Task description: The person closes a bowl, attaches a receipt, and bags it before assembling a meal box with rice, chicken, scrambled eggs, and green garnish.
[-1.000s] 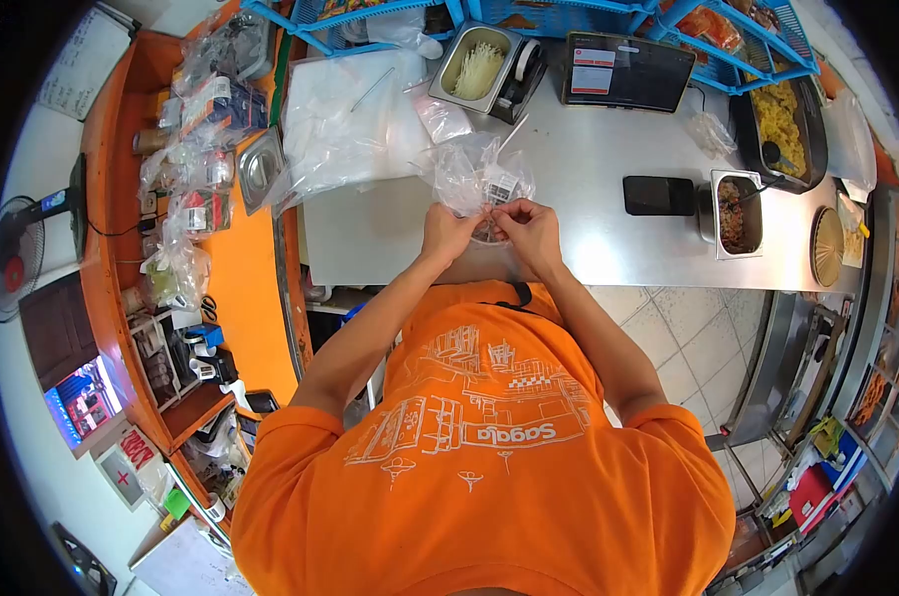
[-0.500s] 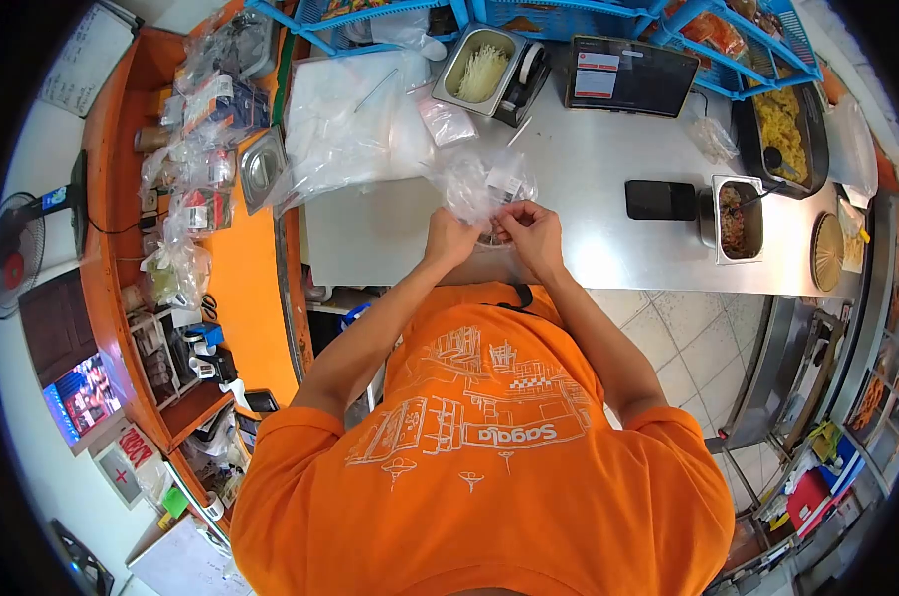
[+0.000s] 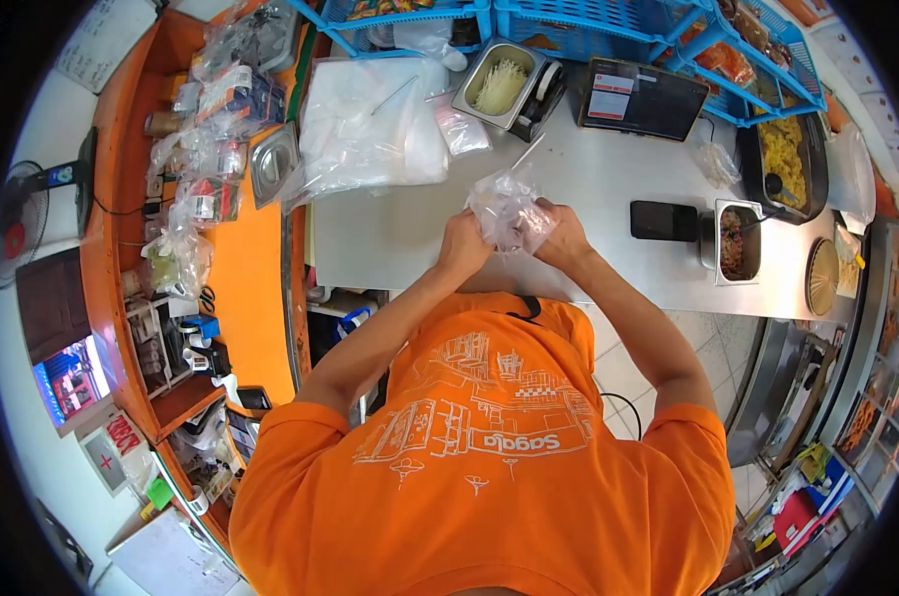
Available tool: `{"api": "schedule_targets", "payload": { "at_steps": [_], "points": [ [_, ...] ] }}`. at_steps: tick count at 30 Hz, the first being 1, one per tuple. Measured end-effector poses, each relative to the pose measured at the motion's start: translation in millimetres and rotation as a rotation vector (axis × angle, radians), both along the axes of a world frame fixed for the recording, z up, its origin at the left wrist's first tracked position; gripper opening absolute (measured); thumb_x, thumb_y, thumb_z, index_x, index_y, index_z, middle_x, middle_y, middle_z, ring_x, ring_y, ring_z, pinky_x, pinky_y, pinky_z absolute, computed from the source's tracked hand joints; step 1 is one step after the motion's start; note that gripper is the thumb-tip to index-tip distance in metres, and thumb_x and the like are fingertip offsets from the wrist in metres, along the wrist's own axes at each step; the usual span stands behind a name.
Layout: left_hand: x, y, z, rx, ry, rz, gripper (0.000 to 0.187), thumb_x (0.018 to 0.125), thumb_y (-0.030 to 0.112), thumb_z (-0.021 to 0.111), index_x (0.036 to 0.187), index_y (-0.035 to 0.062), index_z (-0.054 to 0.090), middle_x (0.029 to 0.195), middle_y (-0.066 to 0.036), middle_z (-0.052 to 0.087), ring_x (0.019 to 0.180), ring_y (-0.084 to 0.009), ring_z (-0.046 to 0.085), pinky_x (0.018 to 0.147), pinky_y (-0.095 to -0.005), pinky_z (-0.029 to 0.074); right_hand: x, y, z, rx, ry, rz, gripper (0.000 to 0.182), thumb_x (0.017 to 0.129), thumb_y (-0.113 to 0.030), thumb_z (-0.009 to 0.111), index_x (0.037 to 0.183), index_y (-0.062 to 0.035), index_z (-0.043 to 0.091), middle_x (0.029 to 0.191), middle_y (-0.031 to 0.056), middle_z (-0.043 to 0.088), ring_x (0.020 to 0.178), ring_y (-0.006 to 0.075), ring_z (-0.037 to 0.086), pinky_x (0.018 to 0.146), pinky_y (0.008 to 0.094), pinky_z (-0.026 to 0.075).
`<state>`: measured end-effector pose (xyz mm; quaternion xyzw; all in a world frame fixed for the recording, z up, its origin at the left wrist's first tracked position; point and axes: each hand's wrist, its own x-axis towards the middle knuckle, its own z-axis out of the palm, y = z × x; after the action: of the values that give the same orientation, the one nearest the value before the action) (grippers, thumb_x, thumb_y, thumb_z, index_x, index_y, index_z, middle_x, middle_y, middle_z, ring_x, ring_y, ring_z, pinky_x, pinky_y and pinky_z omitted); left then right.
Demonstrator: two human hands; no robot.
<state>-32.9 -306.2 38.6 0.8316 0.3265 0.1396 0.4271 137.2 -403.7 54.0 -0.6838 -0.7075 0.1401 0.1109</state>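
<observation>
A clear plastic bag (image 3: 510,211) with something dark inside is bunched up between both my hands, just above the steel counter (image 3: 390,233). My left hand (image 3: 464,241) grips its left side and my right hand (image 3: 565,236) grips its right side. The bag's top is gathered and stands up between my fingers. What is inside the bag is too blurred to name.
A pile of clear bags (image 3: 365,124) lies at the back left. Behind are a steel tub of pale strips (image 3: 499,84), a tape dispenser (image 3: 547,87), a tablet (image 3: 641,97), a black phone (image 3: 662,221), a tub of dark food (image 3: 733,238) and a tray of yellow food (image 3: 782,149).
The bag was spread loosely on the counter beyond my hands; now it is lifted and gathered tight between them. My view has shifted slightly.
</observation>
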Motion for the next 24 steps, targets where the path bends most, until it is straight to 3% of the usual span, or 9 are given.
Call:
{"api": "schedule_targets", "payload": {
  "at_steps": [4, 6, 9, 12, 14, 17, 18, 20, 24],
  "points": [
    [5.5, 0.9, -5.7, 0.107, -0.042, -0.049, 0.028, 0.073, 0.005, 0.071, 0.101, 0.0042, 0.068, 0.100, -0.019, 0.068, 0.091, -0.0393, 0.065, 0.079, -0.0443, 0.054, -1.6, 3.0, -28.2, 0.025, -0.029, 0.020, 0.017, 0.080, -0.018, 0.063, 0.095, -0.0116, 0.068, 0.090, 0.0097, 0.069, 0.081, 0.0264, 0.068, 0.066, 0.0382, 0.057],
    [9.8, -1.3, -13.7, 0.154, -0.034, -0.060, 0.029, 0.073, 0.006, 0.070, 0.102, 0.0044, 0.068, 0.102, -0.019, 0.067, 0.092, -0.0389, 0.065, 0.080, -0.0446, 0.054, 2.7, 5.7, -40.4, 0.244, 0.025, -0.042, 0.012, 0.078, -0.018, 0.064, 0.087, -0.0116, 0.068, 0.084, 0.0091, 0.069, 0.074, 0.0281, 0.068, 0.062, 0.0391, 0.056],
    [16.5, -4.4, -21.9, 0.155, -0.097, -0.061, 0.030, 0.075, 0.012, 0.070, 0.104, 0.0054, 0.067, 0.103, -0.019, 0.066, 0.092, -0.0396, 0.064, 0.080, -0.0458, 0.053, 6.3, -1.4, -29.2, 0.231, 0.113, -0.229, 0.012, 0.073, -0.019, 0.068, 0.083, -0.0108, 0.068, 0.079, 0.0102, 0.069, 0.068, 0.0294, 0.067, 0.061, 0.0404, 0.055],
    [18.7, -8.3, -12.6, 0.112, 0.066, -0.072, 0.028, 0.075, 0.017, 0.070, 0.101, 0.0074, 0.069, 0.105, -0.015, 0.063, 0.093, -0.0380, 0.064, 0.078, -0.0445, 0.054, 10.2, -11.6, -47.2, 0.184, 0.076, -0.222, 0.016, 0.069, -0.019, 0.071, 0.082, -0.0099, 0.067, 0.079, 0.0120, 0.068, 0.069, 0.0298, 0.067, 0.061, 0.0411, 0.055],
    [19.3, -2.7, -7.7, 0.217, 0.195, -0.217, 0.026, 0.073, 0.019, 0.071, 0.097, 0.0084, 0.071, 0.111, -0.011, 0.059, 0.107, -0.0346, 0.059, 0.087, -0.0441, 0.051, 14.1, -16.4, -59.4, 0.176, 0.065, -0.203, 0.017, 0.069, -0.019, 0.072, 0.082, -0.0094, 0.067, 0.079, 0.0121, 0.068, 0.068, 0.0305, 0.067, 0.060, 0.0416, 0.055],
    [24.1, 5.6, 7.3, 0.322, 0.179, -0.262, 0.027, 0.070, 0.019, 0.073, 0.095, 0.0086, 0.073, 0.125, -0.010, 0.054, 0.128, -0.0327, 0.045, 0.102, -0.0436, 0.042, 23.6, -18.6, -62.4, 0.226, 0.089, -0.202, 0.018, 0.069, -0.019, 0.071, 0.082, -0.0079, 0.066, 0.079, 0.0126, 0.068, 0.067, 0.0321, 0.067, 0.059, 0.0425, 0.055],
    [24.0, 5.9, 5.0, 0.323, 0.178, -0.251, 0.027, 0.070, 0.019, 0.073, 0.095, 0.0086, 0.073, 0.125, -0.010, 0.054, 0.128, -0.0327, 0.045, 0.102, -0.0436, 0.042, 26.2, -17.8, -59.5, 0.281, 0.129, -0.216, 0.017, 0.070, -0.018, 0.071, 0.082, -0.0069, 0.065, 0.079, 0.0129, 0.067, 0.067, 0.0331, 0.067, 0.058, 0.0430, 0.055],
    [22.7, 8.3, -5.9, 0.525, 0.138, -0.304, 0.055, 0.071, 0.020, 0.076, 0.122, 0.0087, 0.059, 0.139, -0.013, 0.048, 0.136, -0.0371, 0.036, 0.111, -0.0469, 0.034, 23.0, -16.4, -54.2, 0.231, 0.114, -0.258, 0.017, 0.071, -0.018, 0.071, 0.082, -0.0069, 0.065, 0.080, 0.0134, 0.068, 0.068, 0.0342, 0.067, 0.060, 0.0436, 0.055],
    [20.2, 3.6, -13.8, 0.279, -0.098, -0.130, 0.055, 0.072, 0.015, 0.075, 0.125, 0.0073, 0.059, 0.144, -0.017, 0.044, 0.135, -0.0375, 0.038, 0.112, -0.0459, 0.034, 10.9, -6.6, -37.0, 0.187, 0.158, -0.470, 0.021, 0.072, -0.020, 0.072, 0.082, -0.0047, 0.063, 0.077, 0.0159, 0.066, 0.068, 0.0362, 0.066, 0.062, 0.0425, 0.054]
  ]
}}
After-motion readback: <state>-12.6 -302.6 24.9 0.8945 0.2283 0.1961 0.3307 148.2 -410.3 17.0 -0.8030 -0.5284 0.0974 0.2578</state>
